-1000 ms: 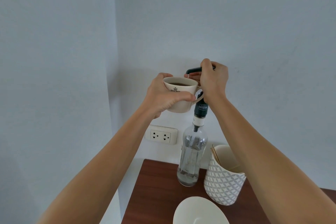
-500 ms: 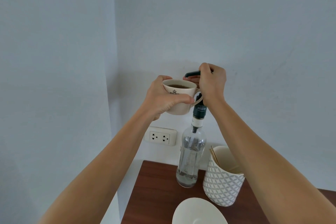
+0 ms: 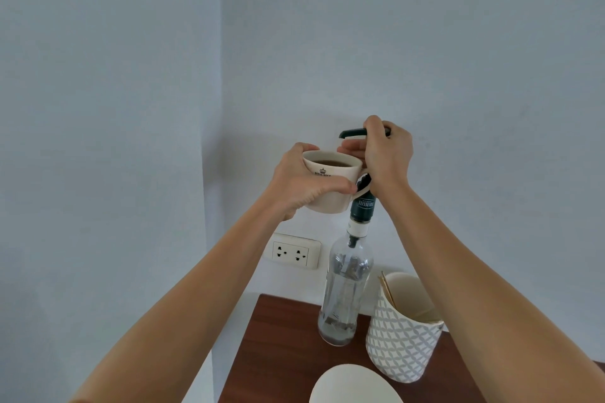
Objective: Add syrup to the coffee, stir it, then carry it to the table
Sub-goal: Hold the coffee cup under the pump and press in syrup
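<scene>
A cream mug with dark coffee inside is held up in the air, my left hand wrapped around its left side. Its rim sits just under the dark spout of the pump on a tall clear syrup bottle, which stands on the brown wooden counter. My right hand is closed over the pump head, hiding most of it. The bottle looks nearly empty, with a little liquid at the bottom.
A white patterned holder with thin wooden stir sticks stands right of the bottle. A white saucer lies at the front edge of the frame. A double wall socket sits behind, in a corner of pale blue walls.
The mug and both hands sit slightly lower in the frame than a second ago, which looks like a small tilt of my head. The grips are unchanged.
</scene>
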